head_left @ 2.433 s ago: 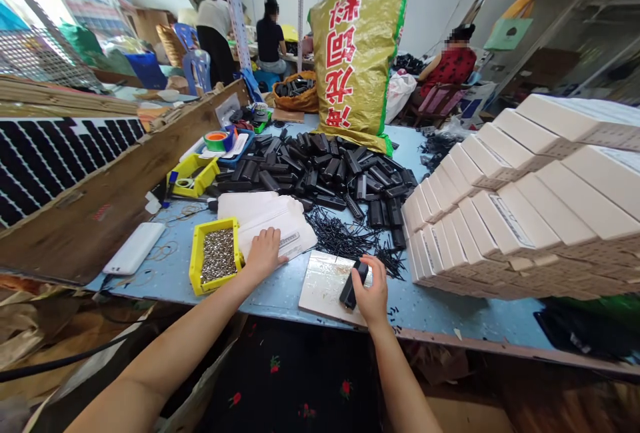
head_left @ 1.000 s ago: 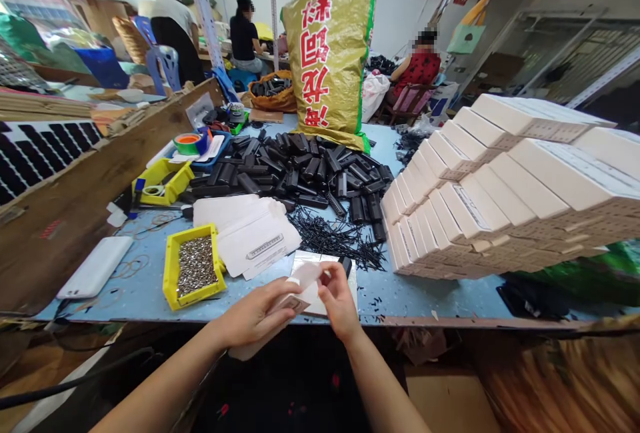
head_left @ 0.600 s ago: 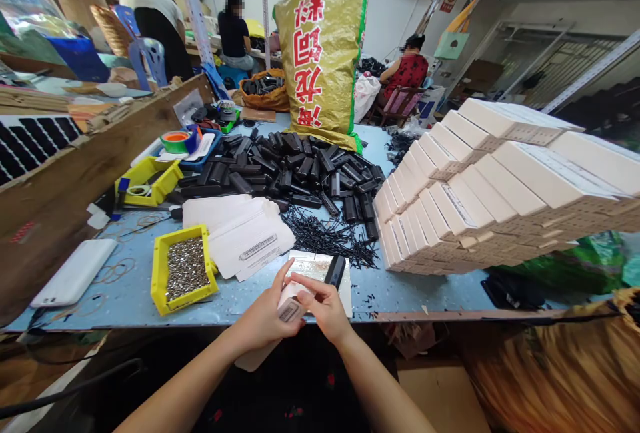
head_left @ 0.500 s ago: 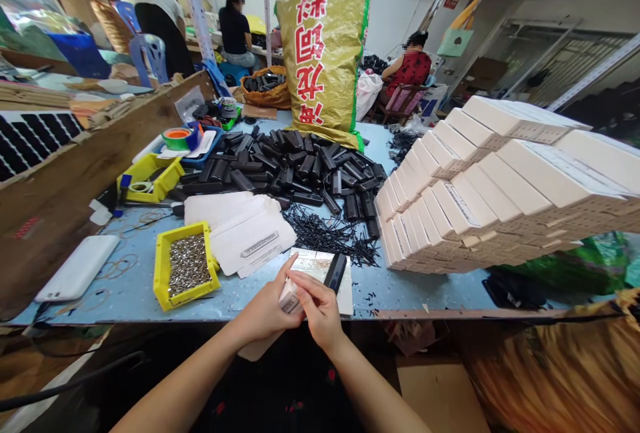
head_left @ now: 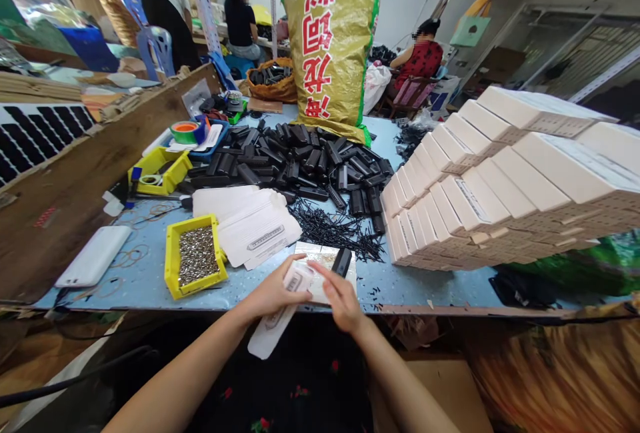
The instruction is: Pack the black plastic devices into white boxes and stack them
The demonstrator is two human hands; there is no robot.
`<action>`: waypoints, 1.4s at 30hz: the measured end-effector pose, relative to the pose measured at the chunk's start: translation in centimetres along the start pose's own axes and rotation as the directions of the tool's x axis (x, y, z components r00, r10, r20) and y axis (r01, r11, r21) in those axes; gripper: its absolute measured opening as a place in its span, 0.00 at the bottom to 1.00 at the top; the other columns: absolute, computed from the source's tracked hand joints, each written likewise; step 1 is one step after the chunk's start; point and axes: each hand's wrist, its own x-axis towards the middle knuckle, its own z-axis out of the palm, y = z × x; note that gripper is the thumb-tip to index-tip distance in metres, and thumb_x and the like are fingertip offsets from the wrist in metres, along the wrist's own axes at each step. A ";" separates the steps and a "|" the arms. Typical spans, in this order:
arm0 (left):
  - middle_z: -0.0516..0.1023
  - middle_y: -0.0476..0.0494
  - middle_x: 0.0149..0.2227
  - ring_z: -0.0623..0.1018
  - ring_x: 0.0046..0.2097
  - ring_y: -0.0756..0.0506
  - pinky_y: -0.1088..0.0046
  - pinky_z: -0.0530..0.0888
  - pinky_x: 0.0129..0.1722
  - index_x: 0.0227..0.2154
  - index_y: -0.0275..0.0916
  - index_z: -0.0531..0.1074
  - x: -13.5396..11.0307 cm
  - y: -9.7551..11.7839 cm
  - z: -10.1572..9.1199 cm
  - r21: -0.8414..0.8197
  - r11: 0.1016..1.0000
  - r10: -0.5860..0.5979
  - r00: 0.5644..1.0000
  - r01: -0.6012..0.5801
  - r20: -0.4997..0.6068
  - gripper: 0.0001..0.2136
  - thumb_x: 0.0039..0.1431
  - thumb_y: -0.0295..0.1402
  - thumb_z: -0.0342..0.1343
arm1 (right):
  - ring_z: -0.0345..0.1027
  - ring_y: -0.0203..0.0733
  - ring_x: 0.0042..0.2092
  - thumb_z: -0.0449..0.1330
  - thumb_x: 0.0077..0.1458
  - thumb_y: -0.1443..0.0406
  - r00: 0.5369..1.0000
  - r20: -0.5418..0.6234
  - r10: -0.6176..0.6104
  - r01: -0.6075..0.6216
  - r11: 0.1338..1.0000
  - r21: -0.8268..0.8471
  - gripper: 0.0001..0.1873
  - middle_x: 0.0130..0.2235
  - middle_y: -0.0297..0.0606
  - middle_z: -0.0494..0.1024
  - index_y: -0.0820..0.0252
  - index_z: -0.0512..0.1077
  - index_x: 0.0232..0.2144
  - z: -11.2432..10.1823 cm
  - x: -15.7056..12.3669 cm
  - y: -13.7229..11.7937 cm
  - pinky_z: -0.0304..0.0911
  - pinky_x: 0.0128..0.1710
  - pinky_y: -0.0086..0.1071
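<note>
A slim white cardboard carton (head_left: 273, 332) with a printed outline on its face slants over the table's front edge. My left hand (head_left: 277, 290) is closed around its upper part, thumb across the printed face. With the index finger stretched out, my right hand (head_left: 343, 300) touches the carton's upper end; its thumb stands apart from that finger. Just beyond my hands, a black oblong plastic piece (head_left: 342, 262) lies on a pale board (head_left: 320, 294). Flat printed cartons (head_left: 257, 230) are stacked to the left, beside a yellow bin (head_left: 173, 266) of small metal parts.
Black plastic pieces (head_left: 295, 153) are heaped mid-table, with thin black strips (head_left: 335, 230) before them. Stacked white boxes (head_left: 500, 186) rise on the right. A tall golden sack (head_left: 333, 40) stands behind. A white device (head_left: 95, 256) lies left. Several people sit or bend farther back.
The carton has tilted, so its printed face and lower end now show. My right hand has opened from a pinch at the carton and moved slightly right. The camera view has shifted a little.
</note>
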 end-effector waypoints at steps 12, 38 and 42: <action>0.76 0.39 0.45 0.77 0.44 0.40 0.65 0.76 0.42 0.58 0.41 0.57 0.4 -2.6 -3.5 -0.837 0.545 -0.335 0.927 0.046 -0.168 0.32 0.53 0.43 0.60 | 0.74 0.45 0.36 0.66 0.47 0.52 0.972 0.042 0.231 -0.231 0.908 0.350 0.21 0.34 0.38 0.77 0.56 0.65 0.38 -4.7 1.9 -0.2 0.71 0.38 0.40; 0.71 0.42 0.39 0.74 0.45 0.38 0.63 0.72 0.45 0.47 0.37 0.57 -15.2 -9.3 -7.8 0.147 0.958 0.036 0.403 0.248 -0.914 0.29 0.45 0.44 0.60 | 0.72 0.44 0.40 0.54 0.61 0.64 0.870 0.492 0.039 0.096 0.964 -0.246 0.10 0.38 0.42 0.79 0.58 0.74 0.40 21.4 6.8 -3.9 0.64 0.39 0.31; 0.72 0.43 0.39 0.75 0.42 0.41 0.66 0.72 0.43 0.45 0.37 0.59 -15.2 -9.5 -8.6 0.200 0.955 0.078 0.460 0.222 -0.884 0.26 0.46 0.42 0.60 | 0.72 0.44 0.36 0.55 0.60 0.67 0.868 0.491 0.077 0.079 0.954 -0.290 0.08 0.34 0.42 0.78 0.59 0.74 0.32 19.7 7.0 -4.3 0.63 0.36 0.32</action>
